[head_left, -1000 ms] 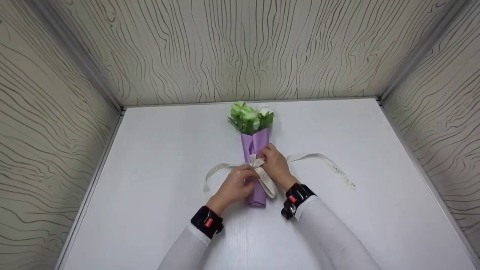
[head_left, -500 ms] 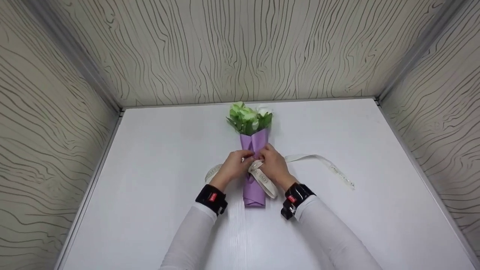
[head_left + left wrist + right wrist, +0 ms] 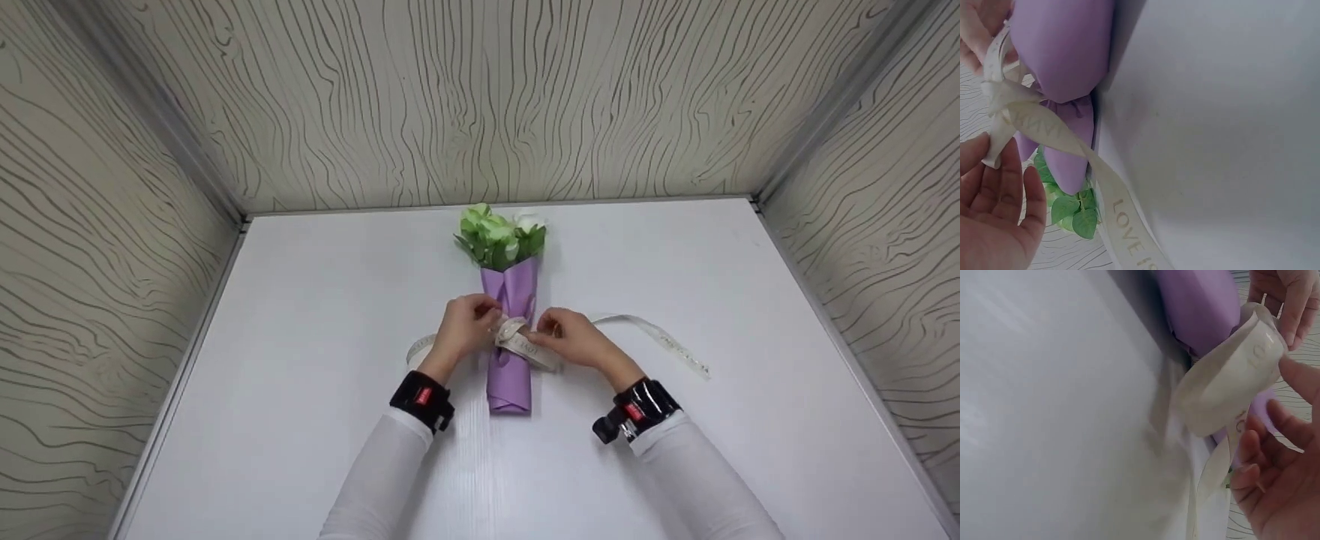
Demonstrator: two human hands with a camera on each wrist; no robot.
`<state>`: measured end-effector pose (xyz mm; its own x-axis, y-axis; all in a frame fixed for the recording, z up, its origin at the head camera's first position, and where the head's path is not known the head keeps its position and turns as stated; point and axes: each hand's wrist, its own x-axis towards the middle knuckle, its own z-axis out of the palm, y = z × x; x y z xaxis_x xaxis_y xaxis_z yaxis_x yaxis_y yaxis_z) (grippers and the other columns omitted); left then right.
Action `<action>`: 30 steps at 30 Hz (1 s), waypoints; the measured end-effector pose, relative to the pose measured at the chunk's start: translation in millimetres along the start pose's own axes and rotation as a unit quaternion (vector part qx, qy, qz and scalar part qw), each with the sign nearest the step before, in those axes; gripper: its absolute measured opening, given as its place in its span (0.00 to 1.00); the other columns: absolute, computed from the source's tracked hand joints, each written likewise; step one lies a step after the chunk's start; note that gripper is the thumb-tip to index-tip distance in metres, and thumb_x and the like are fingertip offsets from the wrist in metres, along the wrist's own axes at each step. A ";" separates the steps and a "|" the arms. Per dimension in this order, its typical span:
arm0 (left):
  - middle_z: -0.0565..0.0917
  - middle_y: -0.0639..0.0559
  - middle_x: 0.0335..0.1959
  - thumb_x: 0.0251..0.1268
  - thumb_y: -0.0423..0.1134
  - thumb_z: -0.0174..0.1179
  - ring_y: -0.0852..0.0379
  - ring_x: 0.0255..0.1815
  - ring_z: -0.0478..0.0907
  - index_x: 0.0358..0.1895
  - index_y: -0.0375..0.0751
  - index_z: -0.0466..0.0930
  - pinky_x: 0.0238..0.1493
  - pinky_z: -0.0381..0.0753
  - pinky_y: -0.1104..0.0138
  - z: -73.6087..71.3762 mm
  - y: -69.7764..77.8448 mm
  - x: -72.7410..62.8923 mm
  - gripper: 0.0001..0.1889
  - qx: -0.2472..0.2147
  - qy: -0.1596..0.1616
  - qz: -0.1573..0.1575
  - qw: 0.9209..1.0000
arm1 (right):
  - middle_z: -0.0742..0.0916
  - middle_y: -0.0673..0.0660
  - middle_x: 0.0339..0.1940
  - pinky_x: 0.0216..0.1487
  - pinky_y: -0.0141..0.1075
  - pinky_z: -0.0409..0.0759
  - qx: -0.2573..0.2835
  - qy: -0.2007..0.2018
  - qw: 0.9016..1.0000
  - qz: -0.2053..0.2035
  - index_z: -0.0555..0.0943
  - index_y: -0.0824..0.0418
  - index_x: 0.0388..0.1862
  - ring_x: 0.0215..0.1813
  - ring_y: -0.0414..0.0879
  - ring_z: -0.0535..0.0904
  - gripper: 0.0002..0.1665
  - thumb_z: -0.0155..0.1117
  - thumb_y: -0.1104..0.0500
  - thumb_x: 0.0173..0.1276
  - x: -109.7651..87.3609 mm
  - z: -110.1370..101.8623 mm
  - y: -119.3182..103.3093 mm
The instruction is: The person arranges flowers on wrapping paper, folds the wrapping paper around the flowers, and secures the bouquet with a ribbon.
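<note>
A bouquet of pale green and white flowers (image 3: pixel 493 231) lies in purple wrapping (image 3: pixel 510 386), its blooms pointing away from me. Around its middle goes a cream ribbon (image 3: pixel 521 343) printed with letters, knotted in front. My left hand (image 3: pixel 461 330), on the left side, pinches a short end of ribbon (image 3: pixel 998 143) between thumb and fingertip. On the other side my right hand (image 3: pixel 581 341) touches a wide ribbon loop (image 3: pixel 1230 377) with its thumb; a gap shows between thumb and forefinger, and the other fingers are loosely bent.
One ribbon tail (image 3: pixel 667 341) stretches across the white table (image 3: pixel 322 300) to the right. Another tail (image 3: pixel 420 349) curves out at the left behind the left hand. Wood-grain panels (image 3: pixel 480 97) enclose the table at the back and sides.
My left hand moved up from the knot to the wrapping's left side. My right hand drew away to the right, and the loop swung up and right with it.
</note>
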<state>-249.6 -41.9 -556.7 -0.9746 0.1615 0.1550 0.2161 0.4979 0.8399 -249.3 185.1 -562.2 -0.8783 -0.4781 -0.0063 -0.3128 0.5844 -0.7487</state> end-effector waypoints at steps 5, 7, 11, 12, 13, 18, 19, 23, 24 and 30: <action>0.86 0.48 0.33 0.64 0.30 0.63 0.56 0.35 0.81 0.38 0.34 0.86 0.41 0.80 0.66 -2.0 -2.7 -2.3 0.04 -0.003 0.019 0.010 1.000 | 0.80 0.49 0.30 0.36 0.39 0.75 -0.039 -0.077 0.996 0.008 0.81 0.60 0.35 0.33 0.43 0.74 0.17 0.65 0.47 0.68 -16.9 1.1 8.4; 0.86 0.48 0.33 0.63 0.29 0.64 0.55 0.35 0.81 0.38 0.34 0.86 0.41 0.80 0.66 -2.3 -3.4 -2.9 0.04 -0.003 0.024 0.008 1.000 | 0.78 0.49 0.27 0.34 0.38 0.73 -0.048 -0.087 0.995 0.003 0.79 0.60 0.31 0.30 0.42 0.72 0.15 0.68 0.49 0.66 -19.4 2.3 10.8; 0.86 0.47 0.33 0.62 0.29 0.65 0.55 0.35 0.81 0.38 0.34 0.86 0.41 0.80 0.66 -2.5 -4.4 -3.4 0.04 -0.004 0.031 0.008 0.999 | 0.76 0.48 0.24 0.32 0.36 0.71 -0.052 -0.087 0.995 0.005 0.76 0.60 0.28 0.28 0.41 0.70 0.14 0.71 0.54 0.63 -21.2 0.7 13.3; 0.86 0.48 0.33 0.62 0.30 0.65 0.56 0.35 0.81 0.38 0.35 0.86 0.41 0.80 0.66 -2.5 -4.6 -3.5 0.04 -0.004 0.033 0.007 0.999 | 0.76 0.47 0.24 0.32 0.36 0.71 -0.050 -0.087 0.995 0.009 0.76 0.59 0.28 0.28 0.41 0.70 0.14 0.71 0.54 0.63 -21.6 -0.5 13.3; 0.85 0.49 0.32 0.61 0.30 0.66 0.56 0.34 0.80 0.37 0.35 0.86 0.40 0.80 0.66 -2.9 -4.5 -3.9 0.03 -0.005 0.035 0.006 0.999 | 0.77 0.48 0.25 0.32 0.36 0.71 -0.043 -0.087 0.995 0.016 0.76 0.59 0.28 0.28 0.41 0.71 0.13 0.71 0.55 0.63 -22.3 -2.1 12.8; 0.83 0.52 0.29 0.59 0.32 0.68 0.59 0.31 0.77 0.34 0.37 0.85 0.36 0.78 0.67 -5.2 -5.4 -6.1 0.02 0.004 0.041 0.003 0.999 | 0.82 0.50 0.28 0.28 0.35 0.72 0.001 -0.082 0.996 0.033 0.78 0.60 0.30 0.27 0.41 0.73 0.13 0.71 0.54 0.63 -24.0 -12.8 10.8; 0.83 0.53 0.28 0.59 0.32 0.68 0.59 0.30 0.77 0.34 0.38 0.85 0.35 0.78 0.67 -5.9 -5.6 -6.7 0.03 0.005 0.041 0.003 0.999 | 0.82 0.50 0.29 0.27 0.35 0.72 0.005 -0.079 0.996 0.032 0.78 0.60 0.29 0.26 0.41 0.73 0.13 0.71 0.54 0.63 -24.0 -15.4 10.8; 0.81 0.53 0.27 0.58 0.33 0.69 0.59 0.30 0.75 0.35 0.37 0.85 0.34 0.77 0.66 -8.8 -7.9 -9.1 0.04 0.004 0.038 0.003 0.999 | 0.83 0.49 0.28 0.25 0.32 0.71 0.012 -0.063 0.997 0.032 0.77 0.59 0.28 0.25 0.41 0.74 0.13 0.72 0.55 0.62 -22.9 -25.4 11.8; 0.81 0.53 0.27 0.58 0.32 0.70 0.59 0.30 0.75 0.35 0.37 0.85 0.34 0.76 0.66 -9.7 -8.6 -9.9 0.05 0.003 0.036 0.001 0.999 | 0.83 0.50 0.26 0.25 0.32 0.72 0.014 -0.059 0.998 0.027 0.77 0.60 0.28 0.24 0.42 0.76 0.13 0.72 0.56 0.62 -22.3 -27.6 12.4; 0.79 0.53 0.28 0.56 0.32 0.71 0.59 0.30 0.75 0.38 0.33 0.84 0.35 0.76 0.67 -16.4 -14.6 -14.7 0.08 -0.017 0.022 -0.006 1.000 | 0.84 0.51 0.22 0.24 0.32 0.76 0.030 -0.022 0.999 0.023 0.81 0.64 0.31 0.26 0.47 0.80 0.07 0.70 0.62 0.63 -16.7 -37.8 7.9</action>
<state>-239.5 -65.5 -562.7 -0.9788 0.1177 0.1678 0.2038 0.4709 0.8583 -250.8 222.4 -543.0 -0.8740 -0.4808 -0.0697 -0.2494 0.5672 -0.7849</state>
